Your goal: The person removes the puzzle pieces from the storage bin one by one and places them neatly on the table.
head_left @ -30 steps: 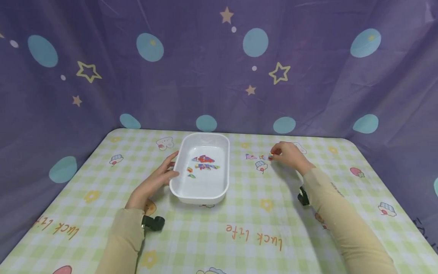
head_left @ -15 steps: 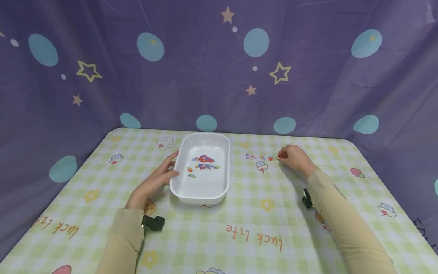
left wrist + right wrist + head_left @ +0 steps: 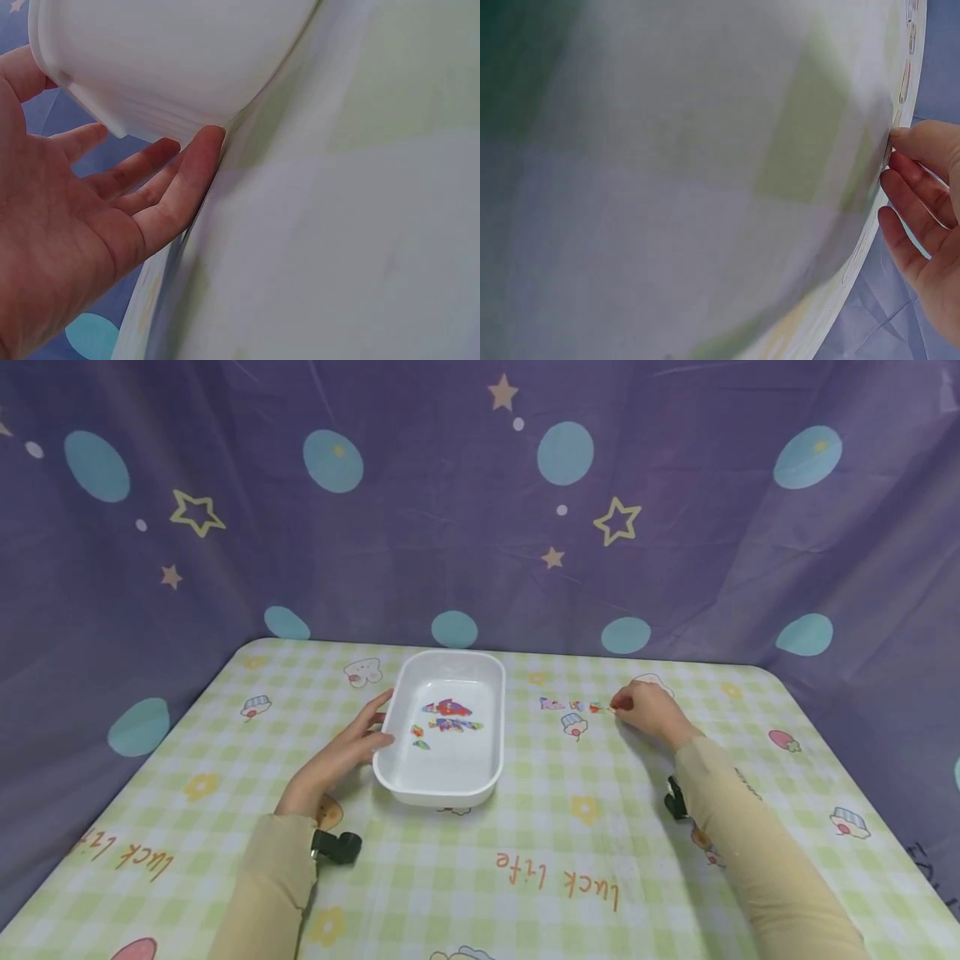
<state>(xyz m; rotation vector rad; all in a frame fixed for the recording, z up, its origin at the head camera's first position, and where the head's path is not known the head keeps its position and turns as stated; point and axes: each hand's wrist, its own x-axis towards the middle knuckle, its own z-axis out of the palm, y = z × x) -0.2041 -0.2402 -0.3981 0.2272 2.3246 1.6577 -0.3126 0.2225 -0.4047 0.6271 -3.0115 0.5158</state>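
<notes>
My left hand (image 3: 339, 756) rests against the left wall of a white rectangular tray (image 3: 438, 783), its fingers and thumb touching the side. In the left wrist view, the left hand's fingers (image 3: 196, 161) lie fairly straight along the tray's underside and wall (image 3: 172, 60). Several flat, colourful cut-out pieces lie in the tray, among them a red one (image 3: 450, 707) and a purple-blue one (image 3: 453, 725). To the right of the tray, my right hand (image 3: 648, 708) pinches a small flat piece (image 3: 612, 710) at the table surface, mostly hidden by thumb and fingertips.
In a row between the tray and the right hand lie a pink-purple piece (image 3: 552, 703), a small multicoloured piece (image 3: 576, 706) and a red-green piece (image 3: 596, 707). A green checked cloth (image 3: 555, 827) with printed pictures covers the table. Behind it hangs a purple curtain (image 3: 465, 552).
My right hand has let go of the red-green piece, shifted right along the row and taken hold of a small piece there. The left hand and tray have stayed put.
</notes>
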